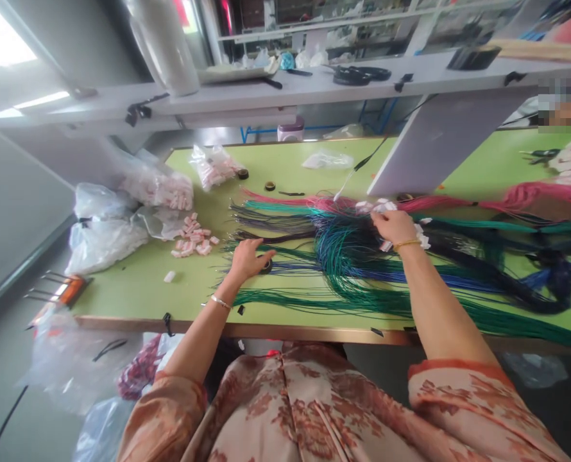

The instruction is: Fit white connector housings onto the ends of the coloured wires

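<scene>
The left hand (247, 258) pinches a small black tape ring (267, 265) mid-frame on the long green and blue wires (357, 276), the right hand (395, 226) curls by small white plastic plugs (384, 206), its hold unclear, and pressing wires flat should stop tangles.

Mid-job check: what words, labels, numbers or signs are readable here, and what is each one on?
No text reads clearly anywhere.
Pink tub at the back: label, if any, too blurred.
Plastic bags of pink and white parts: no print visible.
Orange tool at the far left: no legible markings.
Coloured wires under the left hand and right hand: no print visible.
Pixelated patch, top right: unreadable.
</scene>
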`<state>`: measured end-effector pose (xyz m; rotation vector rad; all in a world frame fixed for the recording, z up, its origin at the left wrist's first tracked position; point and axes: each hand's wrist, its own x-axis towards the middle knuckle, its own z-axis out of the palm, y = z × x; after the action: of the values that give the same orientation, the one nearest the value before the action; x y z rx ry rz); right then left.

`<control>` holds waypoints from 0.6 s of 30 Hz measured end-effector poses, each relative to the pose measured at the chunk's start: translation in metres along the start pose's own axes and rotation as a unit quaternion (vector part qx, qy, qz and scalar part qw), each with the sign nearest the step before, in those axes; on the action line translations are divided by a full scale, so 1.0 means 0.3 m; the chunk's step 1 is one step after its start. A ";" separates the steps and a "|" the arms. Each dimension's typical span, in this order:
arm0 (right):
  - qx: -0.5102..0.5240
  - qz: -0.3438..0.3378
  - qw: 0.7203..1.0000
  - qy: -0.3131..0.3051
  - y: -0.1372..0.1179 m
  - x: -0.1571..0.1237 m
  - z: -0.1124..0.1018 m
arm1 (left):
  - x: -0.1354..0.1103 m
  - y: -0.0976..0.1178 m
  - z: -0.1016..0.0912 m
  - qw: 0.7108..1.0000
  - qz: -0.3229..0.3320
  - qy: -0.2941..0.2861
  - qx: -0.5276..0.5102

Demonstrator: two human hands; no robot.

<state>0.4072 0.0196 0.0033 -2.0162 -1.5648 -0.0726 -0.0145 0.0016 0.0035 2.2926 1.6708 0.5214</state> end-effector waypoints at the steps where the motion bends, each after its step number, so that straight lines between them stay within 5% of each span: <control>1: -0.012 0.000 1.000 0.026 -0.030 -0.022 -0.011 | -0.032 0.006 -0.009 1.000 0.007 -0.018 0.024; 4: -0.005 -0.081 0.996 0.044 -0.149 -0.086 -0.012 | -0.106 0.032 -0.013 0.997 0.015 -0.039 0.066; 7: -0.038 -0.157 0.986 -0.041 -0.225 -0.119 0.050 | -0.138 0.053 -0.014 0.997 0.007 -0.032 0.063; 12: -0.076 -0.139 0.972 -0.176 -0.188 -0.101 0.138 | -0.167 -0.005 -0.110 0.998 -0.024 0.066 0.010; 15: -0.055 -0.133 0.979 -0.143 -0.196 -0.099 0.091 | -0.208 -0.121 -0.210 0.988 -0.062 0.140 0.007; 18: 0.009 -0.141 0.989 -0.040 -0.305 -0.151 0.013 | -0.254 -0.275 -0.285 0.974 -0.132 0.180 0.045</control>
<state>0.3095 -0.0048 0.0201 -1.7903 -1.8870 -0.0863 -0.1431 -0.0460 0.0367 2.0769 2.1702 0.8539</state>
